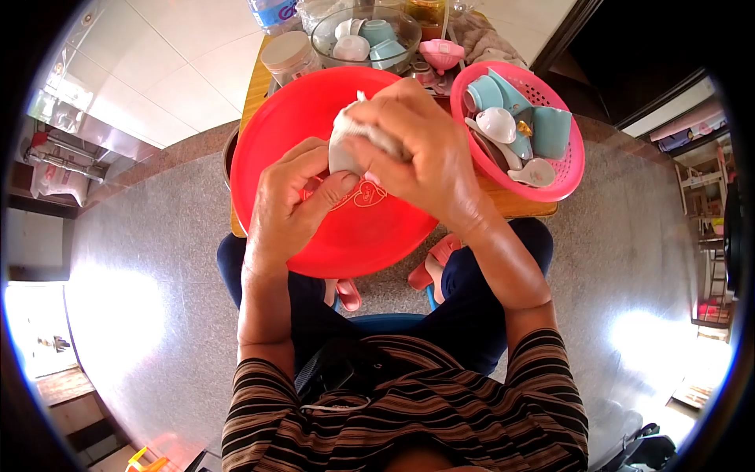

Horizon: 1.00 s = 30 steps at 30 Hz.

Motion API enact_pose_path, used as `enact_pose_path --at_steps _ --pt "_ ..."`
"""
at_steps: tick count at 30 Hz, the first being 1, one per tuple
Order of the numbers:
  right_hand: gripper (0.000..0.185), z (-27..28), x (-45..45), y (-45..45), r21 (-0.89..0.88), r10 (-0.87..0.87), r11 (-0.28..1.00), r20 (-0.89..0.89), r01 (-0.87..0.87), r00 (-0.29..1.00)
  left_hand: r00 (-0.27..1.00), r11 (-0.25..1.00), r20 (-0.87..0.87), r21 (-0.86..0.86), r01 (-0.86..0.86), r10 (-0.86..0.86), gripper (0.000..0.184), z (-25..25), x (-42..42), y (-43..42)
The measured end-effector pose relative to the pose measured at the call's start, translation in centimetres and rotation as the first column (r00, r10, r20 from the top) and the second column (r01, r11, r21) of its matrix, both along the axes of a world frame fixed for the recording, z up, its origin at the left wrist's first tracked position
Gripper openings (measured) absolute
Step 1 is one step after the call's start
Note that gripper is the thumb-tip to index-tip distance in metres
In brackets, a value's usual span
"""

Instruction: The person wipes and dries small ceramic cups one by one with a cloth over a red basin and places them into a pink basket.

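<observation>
right now, from where i stand, both hands are up over the red basin [271,138], which sits on the wooden bench [515,207] and juts out past its near edge. the left hand [295,193] has its fingers and thumb pinched on a pale vessel [343,156] above the basin; it could be a cup or a small bowl, i can't tell which, as the hands partly cover it. the right hand [425,149] grasps a whitish cloth [358,119] in its fingers, bunched up against that vessel and slightly blurred. by the bench's right edge, a pink basket [577,153] with a holed wall carries light-blue crockery [552,132] and a white spoon [536,174]. near the far edge stands a glass bowl [410,49] with small white and light-blue bowls inside, a pink dish [442,54] just to its right, and a lidded jar [287,51] toward the far left corner.
</observation>
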State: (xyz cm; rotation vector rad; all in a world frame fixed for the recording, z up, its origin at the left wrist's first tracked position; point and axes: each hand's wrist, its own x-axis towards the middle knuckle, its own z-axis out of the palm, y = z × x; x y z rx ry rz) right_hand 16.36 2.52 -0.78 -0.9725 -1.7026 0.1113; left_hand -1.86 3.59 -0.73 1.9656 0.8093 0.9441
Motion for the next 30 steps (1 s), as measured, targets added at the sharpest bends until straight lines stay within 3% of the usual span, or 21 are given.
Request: enact_pose_path --at_steps 4,5,7,8,9,10,12,13,15,17,19,21,22,23,24,25,27,28,30 --pt "0.023 1.0 2.7 0.8 -0.091 -0.020 0.996 0.004 0.020 1.000 1.000 1.000 0.029 -0.008 0.001 -0.001 0.016 0.2 0.1 0.2" --pt "0.023 1.6 3.4 0.5 -0.089 -0.024 0.996 -0.001 0.024 1.000 0.998 0.999 -0.045 0.035 -0.034 0.036 0.016 0.6 0.2 0.2" --pt "0.024 2.9 4.9 -0.3 -0.166 0.035 0.980 -0.417 -0.114 0.908 0.990 0.995 -0.122 0.080 -0.061 0.071 0.016 0.9 0.3 0.5" --pt "0.024 3.6 5.8 -0.8 -0.166 0.033 0.980 -0.425 -0.114 0.904 0.943 0.983 -0.308 0.168 -0.079 0.129 0.017 0.9 0.2 1.1" --pt "0.025 4.3 6.7 -1.2 -0.119 0.010 0.990 -0.458 -0.072 0.889 0.857 0.963 -0.477 0.259 -0.078 0.198 0.017 0.9 0.1 1.8" --pt "0.025 4.5 7.7 -1.6 -0.073 -0.013 0.997 -0.493 -0.027 0.870 0.851 0.963 -0.488 0.261 -0.072 0.196 0.017 0.5 -0.1 2.8" --pt "0.027 4.3 10.0 -1.4 0.028 -0.076 0.993 -0.555 0.111 0.828 0.912 0.999 -0.410 -0.043 -0.026 0.006 0.019 -0.3 -0.5 5.1" --pt "0.026 4.8 10.6 -1.7 0.069 -0.071 0.988 -0.608 0.141 0.791 0.906 0.999 -0.423 -0.039 -0.016 -0.002 0.019 -0.2 -0.4 5.8" --pt "0.022 6.6 10.6 -3.7 0.131 0.014 0.987 -0.662 0.097 0.749 0.729 0.955 -0.637 0.286 -0.079 0.251 0.020 0.1 -0.1 6.5" --pt "0.018 7.6 10.8 -4.5 0.202 0.107 0.978 -0.702 0.053 0.704 0.722 0.960 -0.656 0.276 -0.041 0.219 0.020 0.5 0.0 6.6" --pt "0.022 7.7 11.4 -4.5 0.279 0.018 0.934 -0.662 0.225 0.749 0.714 0.967 -0.677 0.254 -0.001 0.179 0.020 0.5 0.2 6.7" --pt "0.027 7.9 11.9 -4.5 0.324 -0.038 0.893 -0.639 0.314 0.769 0.621 0.922 -0.749 0.373 0.105 0.232 0.022 0.3 0.4 7.2" --pt "0.026 8.3 11.4 -4.3 0.315 -0.033 0.868 -0.733 0.383 0.679 0.617 0.921 -0.753 0.373 0.115 0.228 0.022 0.3 0.5 7.6" --pt "0.026 8.2 11.7 -4.4 0.306 -0.035 0.851 -0.778 0.427 0.627 0.762 1.000 -0.647 -0.020 -0.009 -0.006 0.023 0.2 0.7 8.1" --pt "0.026 8.1 11.9 -4.4 0.293 -0.035 0.832 -0.820 0.471 0.572 0.887 0.902 -0.433 -0.429 -0.045 -0.162 0.025 0.5 1.3 8.2" --pt "0.025 7.7 12.7 -4.5 0.342 0.045 0.856 -0.796 0.387 0.604 0.881 0.904 -0.439 -0.427 -0.029 -0.179 0.025 0.8 2.0 8.0" --pt "0.025 7.4 13.8 -5.2 0.387 0.115 0.866 -0.770 0.316 0.627 0.984 0.727 -0.076 -0.684 0.064 -0.158 0.028 1.7 3.5 7.0" --pt "0.024 7.6 14.2 -5.7 0.394 0.197 0.896 -0.767 0.206 0.611 0.982 0.726 -0.079 -0.684 0.071 -0.171 0.028 2.2 4.7 6.6" --pt "0.024 7.6 15.1 -6.1 0.401 0.264 0.910 -0.752 0.101 0.605 0.958 0.888 -0.158 -0.434 0.152 -0.241 0.028 3.2 7.2 5.4"
